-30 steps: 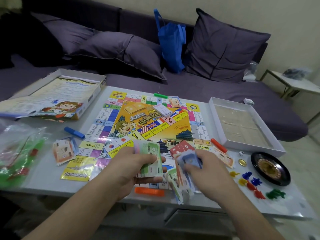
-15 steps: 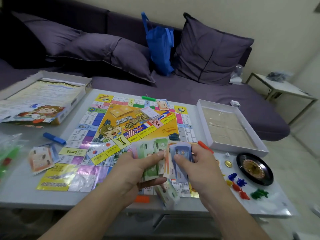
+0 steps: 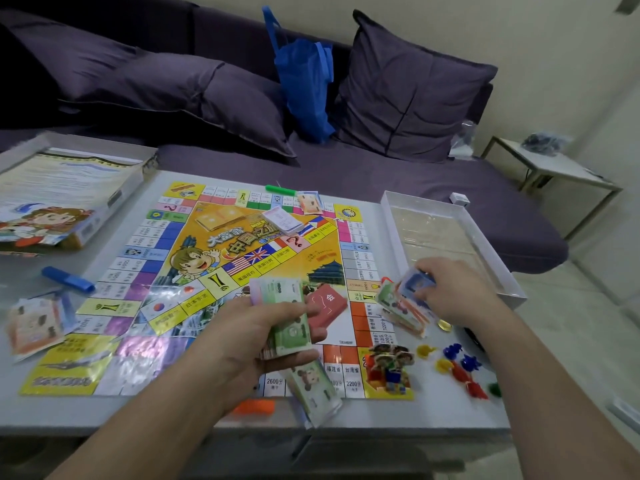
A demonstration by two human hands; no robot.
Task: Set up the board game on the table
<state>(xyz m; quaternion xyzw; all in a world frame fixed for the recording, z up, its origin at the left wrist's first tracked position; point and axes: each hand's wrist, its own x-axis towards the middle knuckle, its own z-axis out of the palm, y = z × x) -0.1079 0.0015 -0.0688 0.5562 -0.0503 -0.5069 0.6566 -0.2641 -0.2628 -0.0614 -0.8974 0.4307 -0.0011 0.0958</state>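
The yellow game board [image 3: 214,271] lies open on the white table [image 3: 381,410]. My left hand [image 3: 249,337] grips a stack of green play money [image 3: 287,313] above the board's near edge. My right hand [image 3: 450,289] pinches a blue note over a pile of money [image 3: 405,310] at the board's right edge. A red card deck [image 3: 329,303] sits on the board between my hands. Another money pile [image 3: 315,393] lies at the near edge, and small plastic pawns [image 3: 457,365] lie to the right.
The open box tray [image 3: 450,237] stands at the right, the box lid [image 3: 65,195] at the far left. More money [image 3: 34,320] and a blue holder [image 3: 67,278] lie left of the board. An orange holder [image 3: 254,407] lies near the front edge. A sofa sits behind.
My right hand has moved right with the blue note, from beside my left hand to the money pile at the board's right edge. The left hand still holds its stack.
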